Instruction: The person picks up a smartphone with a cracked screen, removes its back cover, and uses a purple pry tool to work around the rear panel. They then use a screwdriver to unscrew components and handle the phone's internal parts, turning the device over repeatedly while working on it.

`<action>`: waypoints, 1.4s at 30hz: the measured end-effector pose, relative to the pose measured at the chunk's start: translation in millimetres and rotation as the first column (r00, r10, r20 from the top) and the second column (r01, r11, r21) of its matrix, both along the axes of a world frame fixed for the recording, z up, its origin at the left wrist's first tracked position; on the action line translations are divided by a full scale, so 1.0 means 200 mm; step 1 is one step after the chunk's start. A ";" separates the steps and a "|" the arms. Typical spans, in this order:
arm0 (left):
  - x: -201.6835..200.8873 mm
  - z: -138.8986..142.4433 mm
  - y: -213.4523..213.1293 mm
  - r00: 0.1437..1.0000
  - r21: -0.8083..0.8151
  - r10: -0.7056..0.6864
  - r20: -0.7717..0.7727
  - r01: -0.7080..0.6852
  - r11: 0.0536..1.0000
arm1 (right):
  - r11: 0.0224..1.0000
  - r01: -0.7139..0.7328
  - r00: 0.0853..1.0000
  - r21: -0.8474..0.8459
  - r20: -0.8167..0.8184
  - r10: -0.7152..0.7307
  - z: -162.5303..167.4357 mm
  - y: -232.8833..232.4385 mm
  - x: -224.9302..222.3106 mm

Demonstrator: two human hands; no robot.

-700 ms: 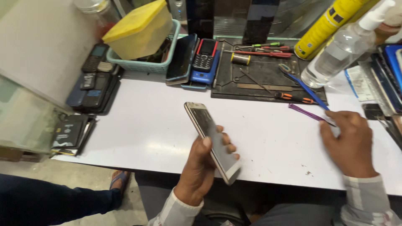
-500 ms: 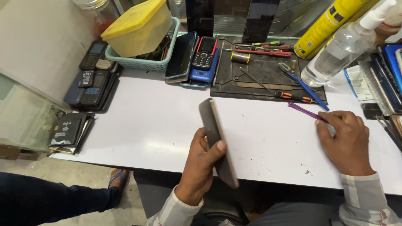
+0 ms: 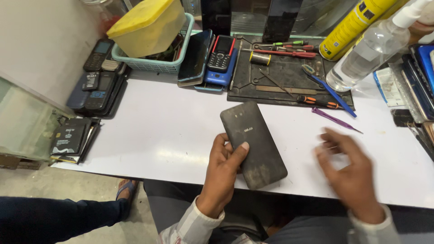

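My left hand (image 3: 224, 169) grips a dark smartphone (image 3: 253, 142) by its left edge, the scuffed black back cover facing up, just above the white table (image 3: 158, 126). My right hand (image 3: 350, 174) hovers blurred to the right of the phone, fingers apart and holding nothing. A purple pry tool (image 3: 334, 119) lies on the table beyond my right hand.
A black work mat (image 3: 280, 83) holds screwdrivers, a solder spool and a blue tool. A teal basket (image 3: 149, 63) with a yellow box sits at the back left. Old phones (image 3: 97, 77) and batteries lie on the left. A yellow spray can (image 3: 357, 25) and a clear bottle (image 3: 366, 52) stand right.
My left hand has flipped the phone from screen up to back cover up. My right hand has lifted off the purple pry tool and moved toward me.
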State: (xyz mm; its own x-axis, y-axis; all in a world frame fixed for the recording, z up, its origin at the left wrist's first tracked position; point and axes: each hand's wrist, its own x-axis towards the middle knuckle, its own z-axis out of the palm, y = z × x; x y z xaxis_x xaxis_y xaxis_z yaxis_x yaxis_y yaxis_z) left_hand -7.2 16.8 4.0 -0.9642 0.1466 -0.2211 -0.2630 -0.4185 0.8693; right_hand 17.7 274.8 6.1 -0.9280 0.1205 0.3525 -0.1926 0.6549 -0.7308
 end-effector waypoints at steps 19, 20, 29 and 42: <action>0.00 -0.01 0.10 0.972 0.009 -0.163 -0.169 0.167 0.986 | 0.785 -0.214 0.910 -0.581 0.174 0.377 -0.03 -0.29 0.11; -0.01 -0.02 0.10 0.976 0.024 -0.163 -0.144 0.169 0.985 | 0.796 -0.224 0.912 -0.563 0.166 0.374 -0.04 -0.29 0.12; -0.04 -0.02 0.11 0.989 0.000 -0.126 -0.082 0.126 0.992 | 0.814 -0.384 0.861 -0.435 0.150 0.486 0.02 -0.18 0.07; -0.10 -0.05 0.14 0.977 -0.252 -0.132 -0.168 0.086 0.964 | 0.858 -0.313 0.820 -0.408 0.340 0.461 0.07 -0.12 -0.01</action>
State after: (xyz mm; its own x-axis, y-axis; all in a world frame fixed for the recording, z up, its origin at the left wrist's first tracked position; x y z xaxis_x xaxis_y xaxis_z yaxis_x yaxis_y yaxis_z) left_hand -27.8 45.6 -5.7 -0.9724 0.2170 -0.0856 -0.1234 -0.1675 0.9781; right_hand 16.7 250.0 20.8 -0.9675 -0.2441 -0.0662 -0.0123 0.3067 -0.9517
